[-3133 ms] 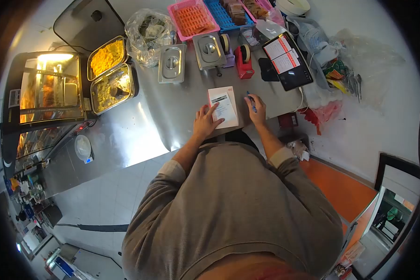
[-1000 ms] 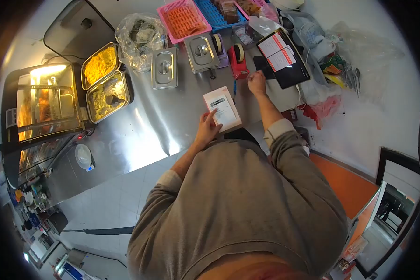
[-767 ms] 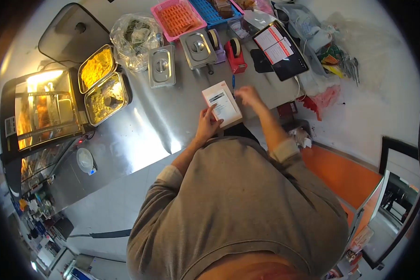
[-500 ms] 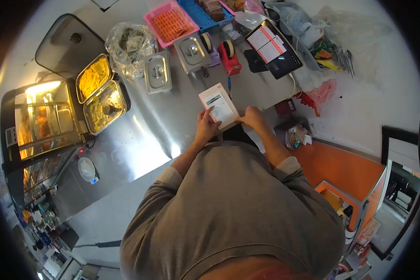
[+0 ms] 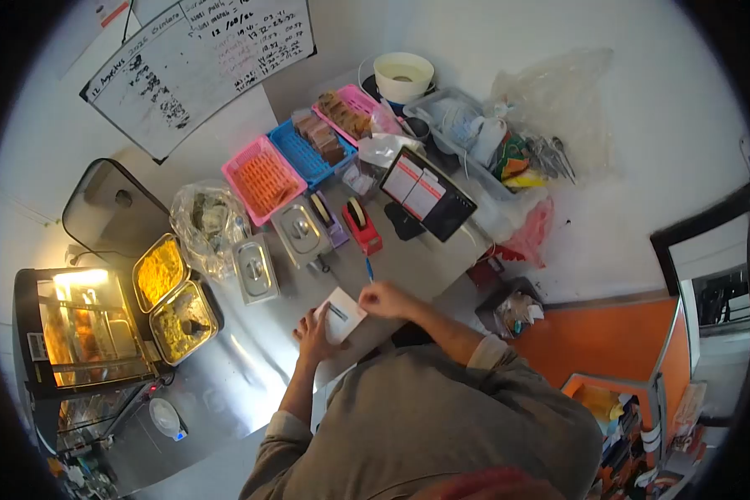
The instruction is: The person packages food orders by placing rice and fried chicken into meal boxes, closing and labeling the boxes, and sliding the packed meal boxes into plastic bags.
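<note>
A pad with a white printed slip [image 5: 342, 317] on it lies on the steel counter near its front edge. My left hand [image 5: 312, 335] rests on the left side of the pad with its fingers apart. At the pad's right edge, my right hand [image 5: 383, 300] has its fingers pressed together; whatever they pinch is too small to make out. A blue pen [image 5: 369, 268] lies on the counter just above my right hand, not held.
Lidded steel containers [image 5: 256, 268], a red tape dispenser [image 5: 362, 227] and a tablet [image 5: 427, 193] stand behind the pad. Coloured baskets [image 5: 263, 179] are further back. Food trays [image 5: 160, 272] and a lit display case [image 5: 87, 329] stand left; a bin [image 5: 512, 312] is at right.
The view has tilted up, showing a whiteboard. My right hand released the pen earlier, rose near the tablet, then came down to the pad's right edge. My left hand stays on the pad.
</note>
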Motion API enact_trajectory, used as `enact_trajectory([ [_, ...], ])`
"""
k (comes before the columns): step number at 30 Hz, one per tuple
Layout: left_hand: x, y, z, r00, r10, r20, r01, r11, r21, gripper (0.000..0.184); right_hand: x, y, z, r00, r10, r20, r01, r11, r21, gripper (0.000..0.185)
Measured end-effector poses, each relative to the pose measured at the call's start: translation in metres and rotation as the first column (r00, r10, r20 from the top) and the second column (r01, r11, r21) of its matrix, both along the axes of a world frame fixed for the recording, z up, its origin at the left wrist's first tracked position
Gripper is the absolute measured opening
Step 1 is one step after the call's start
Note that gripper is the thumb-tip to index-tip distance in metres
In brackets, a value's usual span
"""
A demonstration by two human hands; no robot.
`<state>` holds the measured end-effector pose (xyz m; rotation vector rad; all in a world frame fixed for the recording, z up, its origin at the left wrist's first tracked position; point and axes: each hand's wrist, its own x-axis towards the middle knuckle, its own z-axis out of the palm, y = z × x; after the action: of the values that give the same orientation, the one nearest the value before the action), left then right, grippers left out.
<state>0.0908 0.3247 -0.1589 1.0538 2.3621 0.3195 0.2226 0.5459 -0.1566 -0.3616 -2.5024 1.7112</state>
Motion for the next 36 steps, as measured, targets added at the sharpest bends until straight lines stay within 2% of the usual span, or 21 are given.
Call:
enact_trajectory([
  [1, -0.004, 0.001, 0.0, 1.0, -0.017, 0.022, 0.017, 1.0, -0.01, 0.12, -0.01, 0.036, 0.045, 0.981, -0.188, -0.037, 0.187, 0.982, -0.035, 0.014],
  [2, -0.005, 0.004, -0.001, 0.998, -0.034, 0.045, 0.035, 0.999, -0.022, 0.121, -0.022, 0.076, 0.076, 0.928, -0.33, -0.172, 0.357, 0.921, 0.16, 0.013],
  [4, 0.001, 0.01, -0.003, 0.999, -0.026, -0.021, 0.024, 0.996, -0.088, 0.12, -0.049, 0.172, 0.098, 0.823, -0.437, -0.363, 0.544, 0.792, 0.279, 0.014],
  [6, 0.009, 0.019, 0.003, 0.997, 0.008, -0.078, -0.016, 0.994, -0.108, 0.117, -0.083, 0.256, 0.113, 0.737, -0.484, -0.472, 0.676, 0.548, 0.493, 0.017],
  [11, 0.041, 0.052, 0.015, 0.97, 0.17, -0.173, -0.17, 0.985, 0.017, 0.102, -0.169, 0.369, 0.108, 0.751, -0.592, -0.292, 0.533, 0.282, 0.797, 0.045],
  [12, 0.045, 0.058, 0.016, 0.965, 0.227, -0.134, -0.222, 0.974, 0.048, 0.098, -0.186, 0.388, 0.094, 0.778, -0.608, -0.159, 0.451, 0.363, 0.815, 0.059],
  [15, 0.058, 0.068, 0.009, 0.943, 0.328, -0.051, -0.31, 0.925, 0.221, 0.083, -0.223, 0.393, 0.071, 0.676, -0.735, -0.054, 0.362, 0.268, 0.892, 0.059],
  [17, 0.062, 0.073, 0.008, 0.932, 0.363, 0.015, -0.357, 0.907, 0.223, 0.072, -0.257, 0.401, 0.077, 0.749, -0.654, 0.105, 0.288, 0.464, 0.838, 0.051],
  [19, 0.063, 0.075, 0.013, 0.944, 0.328, 0.02, -0.317, 0.892, 0.324, 0.061, -0.274, 0.391, 0.078, 0.823, -0.567, 0.024, 0.501, 0.746, 0.438, 0.042],
  [20, 0.06, 0.079, 0.019, 0.92, 0.329, 0.215, -0.384, 0.869, 0.312, 0.058, -0.276, 0.366, 0.101, 0.798, -0.584, -0.149, 0.588, 0.809, -0.026, 0.038],
  [21, 0.06, 0.081, 0.024, 0.856, 0.316, 0.41, -0.449, 0.848, 0.282, 0.056, -0.251, 0.324, 0.134, 0.812, -0.509, -0.285, 0.515, 0.855, -0.059, 0.031],
  [22, 0.059, 0.083, 0.026, 0.7, 0.298, 0.649, -0.588, 0.757, 0.286, 0.057, -0.216, 0.281, 0.155, 0.802, -0.431, -0.413, 0.443, 0.894, -0.072, 0.024],
  [24, 0.05, 0.096, 0.028, 0.261, 0.107, 0.959, -0.798, 0.583, 0.153, 0.059, -0.145, 0.217, 0.14, 0.916, 0.026, -0.4, -0.145, 0.952, -0.269, 0.016],
  [26, 0.04, 0.118, 0.055, -0.087, -0.177, 0.98, -0.792, 0.61, 0.04, 0.064, -0.08, 0.16, 0.109, 0.844, 0.469, -0.259, -0.535, 0.711, -0.457, 0.012],
  [27, 0.036, 0.126, 0.065, -0.268, -0.292, 0.918, -0.769, 0.639, -0.021, 0.067, -0.042, 0.132, 0.113, 0.898, 0.434, -0.072, -0.431, 0.834, -0.346, 0.013],
  [28, 0.03, 0.135, 0.045, -0.302, -0.315, 0.9, -0.691, 0.722, 0.021, 0.064, -0.009, 0.102, 0.077, 0.968, 0.246, -0.046, -0.25, 0.94, -0.232, 0.017],
  [29, 0.028, 0.139, 0.044, -0.114, -0.225, 0.968, -0.517, 0.845, 0.135, 0.062, 0.019, 0.079, 0.046, 0.999, 0.037, -0.035, -0.041, 0.993, -0.114, 0.021],
  [31, 0.036, 0.145, 0.042, 0.291, -0.211, 0.933, -0.03, 0.973, 0.229, 0.058, 0.078, 0.048, 0.037, 0.988, -0.116, 0.107, 0.145, 0.935, -0.325, 0.024],
  [32, 0.046, 0.144, 0.037, 0.197, -0.139, 0.971, -0.028, 0.989, 0.147, 0.056, 0.103, 0.025, 0.034, 0.964, -0.194, 0.181, 0.254, 0.87, -0.423, 0.026],
  [35, 0.073, 0.13, 0.016, 0.098, -0.051, 0.994, 0.188, 0.982, 0.032, 0.058, 0.171, -0.022, 0.045, 0.876, -0.026, 0.481, 0.229, 0.902, -0.367, 0.029],
  [36, 0.09, 0.126, 0.007, 0.124, 0.006, 0.992, 0.244, 0.969, -0.036, 0.058, 0.19, -0.048, 0.052, 0.826, -0.106, 0.554, 0.378, 0.833, -0.404, 0.034],
])
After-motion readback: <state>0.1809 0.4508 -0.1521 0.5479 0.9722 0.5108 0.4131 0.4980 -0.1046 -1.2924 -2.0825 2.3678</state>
